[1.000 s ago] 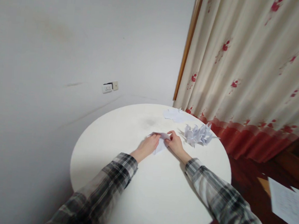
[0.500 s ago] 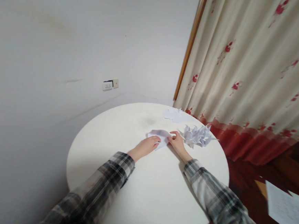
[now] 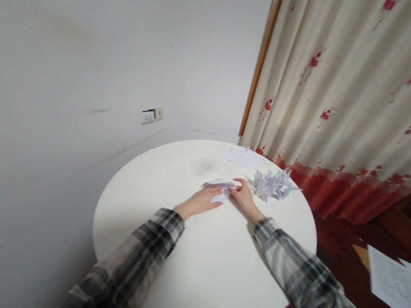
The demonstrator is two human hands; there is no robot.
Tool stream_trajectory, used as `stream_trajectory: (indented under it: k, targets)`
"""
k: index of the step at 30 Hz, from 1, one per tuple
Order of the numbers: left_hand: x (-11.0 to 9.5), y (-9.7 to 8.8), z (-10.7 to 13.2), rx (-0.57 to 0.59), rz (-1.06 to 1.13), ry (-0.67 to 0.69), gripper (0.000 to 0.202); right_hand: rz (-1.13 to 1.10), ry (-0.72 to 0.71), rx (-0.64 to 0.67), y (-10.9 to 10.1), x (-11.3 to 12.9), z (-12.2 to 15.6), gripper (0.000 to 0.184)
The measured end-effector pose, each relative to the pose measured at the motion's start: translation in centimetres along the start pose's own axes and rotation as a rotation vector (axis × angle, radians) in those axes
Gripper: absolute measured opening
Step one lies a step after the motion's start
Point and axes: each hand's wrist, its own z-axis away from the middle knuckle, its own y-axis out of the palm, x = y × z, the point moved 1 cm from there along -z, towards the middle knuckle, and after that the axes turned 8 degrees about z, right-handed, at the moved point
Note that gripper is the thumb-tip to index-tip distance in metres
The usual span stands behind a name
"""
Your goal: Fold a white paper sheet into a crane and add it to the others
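Note:
A creased sheet of white paper lies on the round white table, its far part folded up into a raised flap. Over its left part rests my left hand, fingers stretched across the paper and thumb spread apart below them. At the right end of the sheet, my right hand pinches the paper between thumb and fingers, with the index finger bent above. Some of the paper is hidden beneath both hands.
Beside my right hand sits a cluster of pointed folded-paper pieces. Flat white paper lies at the table's far edge. A wall socket is behind, a flowered curtain at right. Written sheets lie lower right, off the table.
The paper's far flap has folded over toward me and looks narrower. My left fingers have straightened and the thumb has spread away. My right hand stays at the right end.

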Motion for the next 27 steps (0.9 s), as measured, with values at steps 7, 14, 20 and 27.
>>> stream_trajectory:
  k: [7, 14, 20, 27]
  targets:
    - [-0.1, 0.1, 0.1, 0.024, 0.028, -0.036, 0.036, -0.133, -0.003, 0.054, 0.5, -0.1, 0.0, 0.043]
    - [0.0, -0.1, 0.2, -0.018, 0.024, 0.036, 0.028, -0.299, 0.05, 0.042, 0.8, -0.5, -0.3, 0.046]
    - [-0.4, -0.3, 0.4, -0.063, 0.059, 0.003, 0.039, -0.432, 0.086, 0.061, 1.1, -0.2, -0.2, 0.052]
    - [-1.4, -0.4, 0.6, -0.088, 0.05, -0.056, 0.04, -0.511, 0.114, 0.077, 1.2, -0.3, -0.3, 0.06]
